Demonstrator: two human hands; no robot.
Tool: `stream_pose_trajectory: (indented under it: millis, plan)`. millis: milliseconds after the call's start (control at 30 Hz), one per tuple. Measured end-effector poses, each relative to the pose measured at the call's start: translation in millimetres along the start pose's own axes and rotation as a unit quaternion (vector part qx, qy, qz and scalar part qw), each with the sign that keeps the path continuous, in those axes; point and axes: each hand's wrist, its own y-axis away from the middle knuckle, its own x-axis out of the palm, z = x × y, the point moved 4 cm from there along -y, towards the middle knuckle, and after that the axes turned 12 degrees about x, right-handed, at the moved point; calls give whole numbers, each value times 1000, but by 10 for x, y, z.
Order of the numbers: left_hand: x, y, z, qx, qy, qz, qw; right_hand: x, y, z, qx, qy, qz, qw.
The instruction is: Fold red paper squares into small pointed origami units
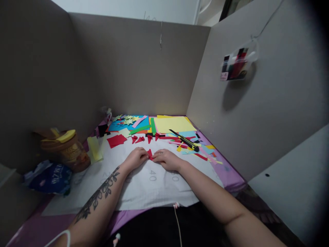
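Crowding the left edge, a glossy blue packet (50,176) and a brown container (73,152) sit beside the wrinkled white sheet (138,199), which stretches between them and the forearms. Translucent yellow strips (95,149) and flat red paper (116,140) come next. The left hand (135,159) pinches the left side of a small, pointed red piece (150,154) between thumb and fingers, near the sheet's middle. Just beyond it, folded red pieces (149,138) line up in front of smooth, stacked colored paper (174,125). The right hand (167,159) holds the piece's right side, fingers close together, fingertips on the paper. Farther right, a black-and-yellow cutter (186,141) lies slantwise over thin paper scraps (202,151); beyond them, the shiny purple cover (227,171) runs along the gray panel (246,123).
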Motion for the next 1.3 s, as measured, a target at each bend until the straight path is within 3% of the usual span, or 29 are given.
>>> stream_pose_trajectory:
  millis: [467, 667, 1300]
  plan:
    - [51, -165, 133, -120, 35, 66, 990, -38, -6, -36, 70, -28, 0, 997]
    - [80, -219, 163, -135, 9, 95, 986, -3, -13, -79, 55, -52, 12, 997]
    - [46, -229, 66, -139, -32, 83, 986, 2, -26, -96, 39, -58, -6, 998]
